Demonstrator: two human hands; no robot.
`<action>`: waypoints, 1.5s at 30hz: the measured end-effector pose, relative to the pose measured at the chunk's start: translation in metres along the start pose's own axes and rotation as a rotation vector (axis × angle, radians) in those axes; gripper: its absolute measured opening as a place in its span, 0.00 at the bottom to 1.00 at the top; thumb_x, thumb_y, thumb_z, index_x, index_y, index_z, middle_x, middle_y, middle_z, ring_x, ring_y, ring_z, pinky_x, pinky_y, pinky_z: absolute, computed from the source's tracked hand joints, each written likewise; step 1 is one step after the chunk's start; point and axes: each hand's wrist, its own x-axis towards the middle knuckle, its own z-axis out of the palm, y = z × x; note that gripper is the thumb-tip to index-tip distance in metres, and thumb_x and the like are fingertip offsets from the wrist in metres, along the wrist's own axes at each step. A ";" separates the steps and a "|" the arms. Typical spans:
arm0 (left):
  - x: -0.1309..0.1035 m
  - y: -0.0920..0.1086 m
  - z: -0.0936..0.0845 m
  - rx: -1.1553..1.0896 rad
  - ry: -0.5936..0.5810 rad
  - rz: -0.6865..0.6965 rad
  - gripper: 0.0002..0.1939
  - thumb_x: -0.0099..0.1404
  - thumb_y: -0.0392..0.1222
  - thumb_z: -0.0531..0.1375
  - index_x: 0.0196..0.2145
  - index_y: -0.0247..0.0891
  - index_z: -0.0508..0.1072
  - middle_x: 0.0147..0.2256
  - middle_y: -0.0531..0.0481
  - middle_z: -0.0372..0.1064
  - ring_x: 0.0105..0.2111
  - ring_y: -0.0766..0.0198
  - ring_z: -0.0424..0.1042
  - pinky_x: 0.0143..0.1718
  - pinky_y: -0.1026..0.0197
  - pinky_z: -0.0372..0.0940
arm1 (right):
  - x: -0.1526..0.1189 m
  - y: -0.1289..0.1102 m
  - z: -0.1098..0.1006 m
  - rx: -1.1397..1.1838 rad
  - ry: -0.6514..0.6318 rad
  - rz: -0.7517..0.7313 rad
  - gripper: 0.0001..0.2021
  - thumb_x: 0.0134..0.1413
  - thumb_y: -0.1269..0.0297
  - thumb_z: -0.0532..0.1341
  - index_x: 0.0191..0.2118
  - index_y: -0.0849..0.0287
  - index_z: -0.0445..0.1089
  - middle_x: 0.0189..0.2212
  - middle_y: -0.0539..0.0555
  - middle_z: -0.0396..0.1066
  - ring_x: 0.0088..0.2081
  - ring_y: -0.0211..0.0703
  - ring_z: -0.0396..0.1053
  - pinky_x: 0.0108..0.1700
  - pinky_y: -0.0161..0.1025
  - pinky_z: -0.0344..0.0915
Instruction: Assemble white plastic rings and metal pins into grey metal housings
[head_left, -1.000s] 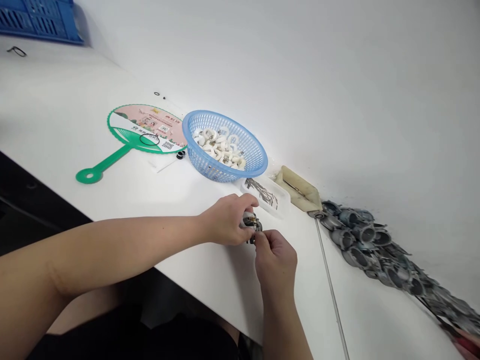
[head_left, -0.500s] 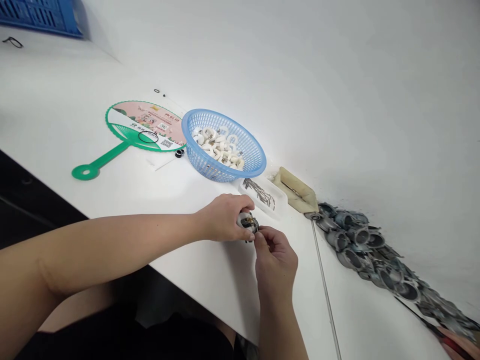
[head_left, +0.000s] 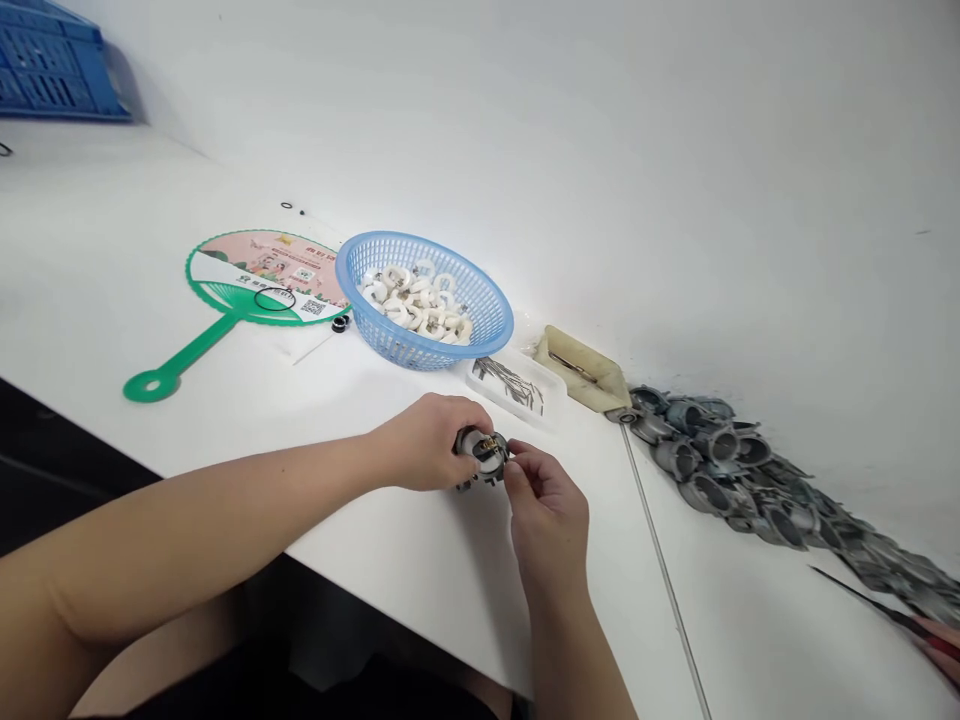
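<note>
Fingers of the left hand [head_left: 429, 442] wrapped around a metal part [head_left: 489, 457] over a white desk [head_left: 405, 555], right hand [head_left: 551, 505] pinching its edge, tray [head_left: 558, 396] of pins [head_left: 510, 385] beyond, blue basket [head_left: 409, 350] of white rings [head_left: 420, 305] behind, metal pieces [head_left: 712, 445] heaped at right.

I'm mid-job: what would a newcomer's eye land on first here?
Probably the light blue lattice basket of white rings, just beyond the hands, with a round green-rimmed hand fan to its left. Next might come the long heap of grey metal cylindrical parts stretching toward the lower right. Then, near the centre, the left hand grips a rounded grey metal part, the right hand at its right edge.
</note>
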 end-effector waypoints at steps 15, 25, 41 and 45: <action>0.014 -0.019 -0.003 -0.283 -0.144 -0.129 0.19 0.46 0.36 0.64 0.39 0.37 0.71 0.29 0.54 0.64 0.27 0.69 0.64 0.31 0.63 0.62 | 0.002 0.000 0.000 0.100 -0.027 -0.021 0.08 0.45 0.60 0.58 0.25 0.60 0.65 0.41 0.54 0.69 0.37 0.43 0.65 0.42 0.42 0.58; 0.020 -0.024 -0.007 -0.333 -0.236 -0.088 0.22 0.48 0.31 0.60 0.44 0.37 0.70 0.38 0.49 0.66 0.33 0.69 0.65 0.36 0.63 0.61 | 0.006 0.006 -0.002 0.099 -0.055 -0.036 0.08 0.45 0.59 0.58 0.26 0.60 0.66 0.41 0.55 0.69 0.38 0.45 0.67 0.42 0.43 0.60; 0.023 -0.031 -0.001 -0.578 -0.273 -0.125 0.27 0.46 0.30 0.63 0.47 0.36 0.67 0.45 0.42 0.69 0.37 0.65 0.69 0.36 0.61 0.60 | 0.007 0.008 -0.002 0.113 -0.046 -0.053 0.08 0.45 0.59 0.58 0.25 0.60 0.66 0.42 0.55 0.69 0.39 0.46 0.66 0.43 0.44 0.59; 0.022 -0.030 0.001 -0.626 -0.229 -0.158 0.27 0.46 0.29 0.63 0.46 0.35 0.68 0.46 0.40 0.69 0.38 0.65 0.69 0.37 0.61 0.60 | 0.005 0.004 0.001 0.125 -0.007 -0.030 0.09 0.44 0.59 0.58 0.24 0.60 0.66 0.41 0.55 0.70 0.38 0.45 0.66 0.43 0.44 0.58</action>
